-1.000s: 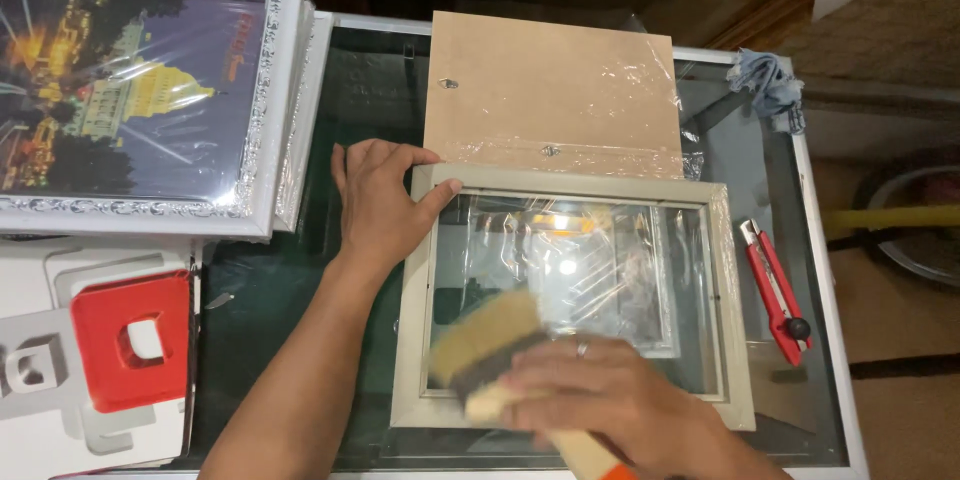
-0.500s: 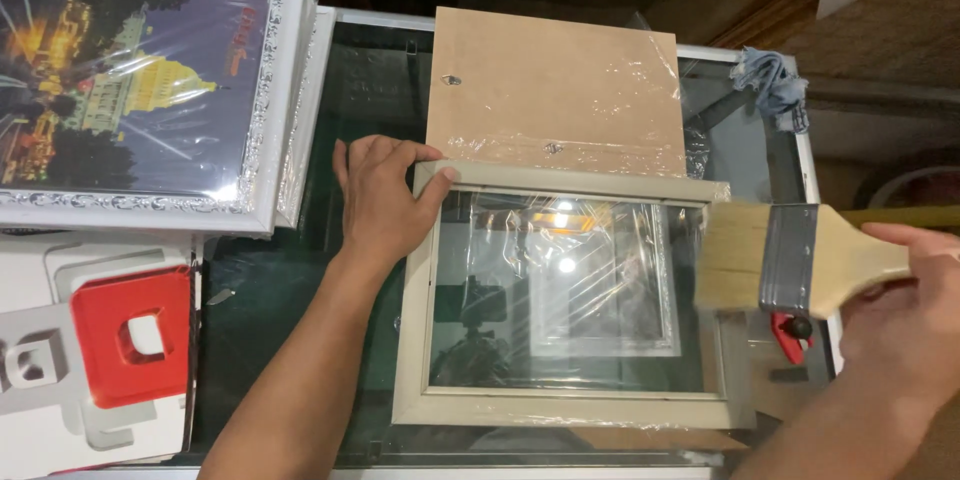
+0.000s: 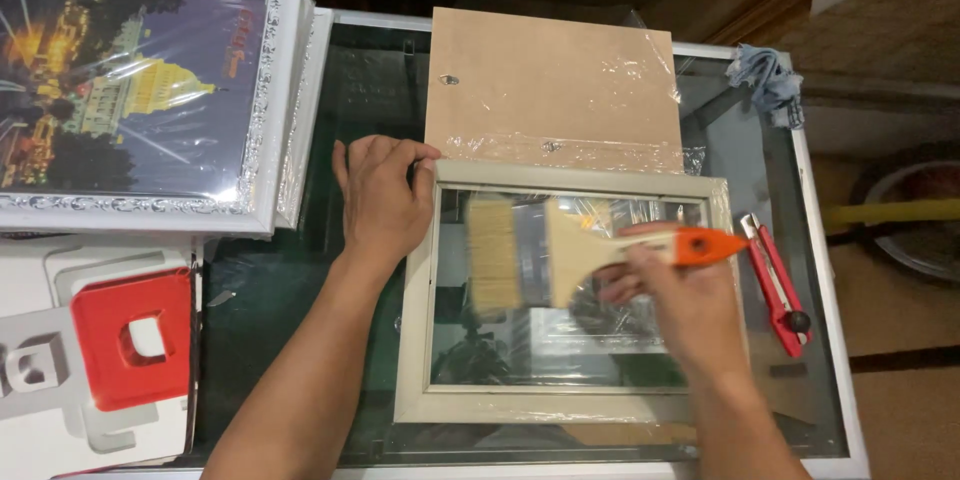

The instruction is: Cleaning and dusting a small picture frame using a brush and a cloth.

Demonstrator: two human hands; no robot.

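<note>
A beige picture frame [image 3: 570, 405] with a glass pane was seen lying flat on the glass-topped table [image 3: 828, 340], near the centre of the view. The left hand [image 3: 382, 202] was pressed palm down at the frame's upper left corner, at about 9 o'clock from the pane, with the fingers spread flat and the thumb tip resting on the frame's edge; nothing was enclosed in that grip. The right hand [image 3: 690, 300] was closed around the wooden handle of a wide paintbrush [image 3: 545, 252], whose orange handle end pointed towards 3 o'clock. The bristles were directed towards 9 o'clock and were held over the upper left part of the pane; whether they touched the glass could not be told.

A brown backing board [image 3: 555, 90], partly covered in clear film, was noted just beyond the frame at 12 o'clock, its near edge meeting the frame's top rail. A red utility knife [image 3: 775, 285] was found on the table at 3 o'clock, just beside the frame. A blue-grey rag [image 3: 768, 80] lay at 2 o'clock. A white-framed night picture [image 3: 140, 90] was observed at 10 o'clock, and a red and white block [image 3: 125, 340] at 8 o'clock.
</note>
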